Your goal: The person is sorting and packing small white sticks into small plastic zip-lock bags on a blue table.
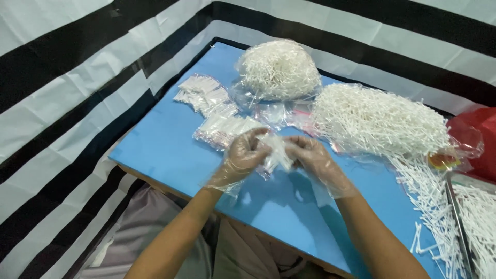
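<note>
Clear plastic gloves on both hands, left hand point(243, 155) and right hand point(312, 157) pinching a small see-through bag point(275, 151) between them just above the blue desk point(165, 150), and it looks feather-light, floppy and slick, best gripped at its top edges, swab heap point(377, 121) off right.

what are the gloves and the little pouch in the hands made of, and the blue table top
Glove on the left hand and on the right hand: thin clear plastic film, loose, wrinkled, glossy. Small pouch held between them: likewise clear, crinkly plastic film, probably. Blue table top: smooth, matte, evenly coloured; perhaps laminate or a plastic sheet, hard to tell.
</note>
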